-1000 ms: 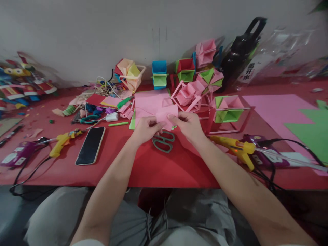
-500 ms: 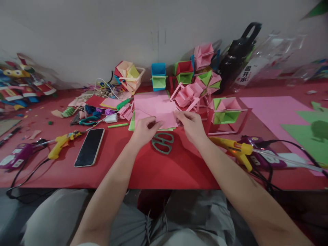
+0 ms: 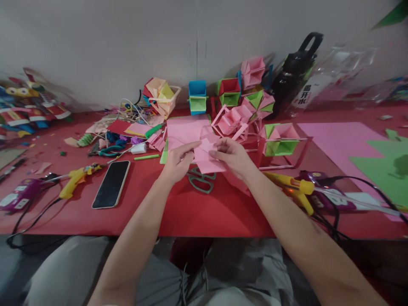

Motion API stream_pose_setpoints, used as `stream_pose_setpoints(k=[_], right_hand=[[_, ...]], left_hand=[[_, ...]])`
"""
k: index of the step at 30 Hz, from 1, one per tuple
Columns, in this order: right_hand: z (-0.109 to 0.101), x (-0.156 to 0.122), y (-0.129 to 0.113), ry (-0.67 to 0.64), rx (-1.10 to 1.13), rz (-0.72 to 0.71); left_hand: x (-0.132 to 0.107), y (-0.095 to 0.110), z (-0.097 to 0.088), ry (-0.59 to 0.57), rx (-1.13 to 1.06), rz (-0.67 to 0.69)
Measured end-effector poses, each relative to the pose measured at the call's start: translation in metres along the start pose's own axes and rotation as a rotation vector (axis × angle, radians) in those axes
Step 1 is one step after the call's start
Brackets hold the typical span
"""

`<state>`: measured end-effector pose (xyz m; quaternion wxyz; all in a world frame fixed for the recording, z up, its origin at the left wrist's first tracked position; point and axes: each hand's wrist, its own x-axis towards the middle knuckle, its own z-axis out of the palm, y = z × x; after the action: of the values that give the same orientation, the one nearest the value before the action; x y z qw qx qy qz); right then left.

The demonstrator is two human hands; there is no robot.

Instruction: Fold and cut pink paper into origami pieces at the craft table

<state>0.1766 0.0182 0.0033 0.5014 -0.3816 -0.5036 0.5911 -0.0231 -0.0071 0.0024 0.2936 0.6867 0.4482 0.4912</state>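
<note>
My left hand (image 3: 177, 162) and my right hand (image 3: 232, 156) meet over the middle of the red table (image 3: 197, 208). Both pinch a small pink paper piece (image 3: 205, 158), partly folded, held just above the table. Right under it lie grey-green scissors (image 3: 200, 179). Behind the hands sits a stack of pink paper sheets (image 3: 186, 127) on a green sheet.
A black phone (image 3: 111, 183) lies left of my hands, with a yellow glue gun (image 3: 75, 178) beyond it. Another yellow glue gun (image 3: 291, 185) with cables lies right. Folded paper boxes (image 3: 248, 106) crowd the back wall beside a black bottle (image 3: 293, 72). Large pink and green sheets (image 3: 347, 142) cover the right.
The pink piece has been lifted off the stack toward me and turned, with a flap now folded over. My fingers have shifted their hold on it; the camera tilted slightly.
</note>
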Motion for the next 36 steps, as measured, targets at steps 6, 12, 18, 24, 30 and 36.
stream_pose_setpoints(k=[6, 12, 18, 24, 30, 36], right_hand=[[-0.001, -0.001, 0.001, -0.068, -0.063, -0.078], [-0.003, 0.001, 0.002, -0.111, -0.127, -0.105], [-0.005, 0.001, 0.004, -0.060, -0.191, -0.106], [-0.005, 0.001, 0.000, 0.027, -0.201, -0.131], [-0.004, 0.001, 0.000, 0.031, -0.195, -0.124], [-0.002, 0.000, 0.001, 0.030, -0.212, -0.103]], left_hand=[[0.004, 0.002, 0.003, 0.136, -0.202, -0.113], [0.006, -0.002, -0.002, 0.121, -0.182, -0.151], [0.009, -0.004, -0.006, 0.147, -0.205, -0.188], [0.008, -0.002, -0.014, 0.082, -0.353, -0.279], [0.009, 0.000, -0.020, 0.072, -0.351, -0.306], [0.011, 0.001, -0.016, 0.038, -0.112, -0.186]])
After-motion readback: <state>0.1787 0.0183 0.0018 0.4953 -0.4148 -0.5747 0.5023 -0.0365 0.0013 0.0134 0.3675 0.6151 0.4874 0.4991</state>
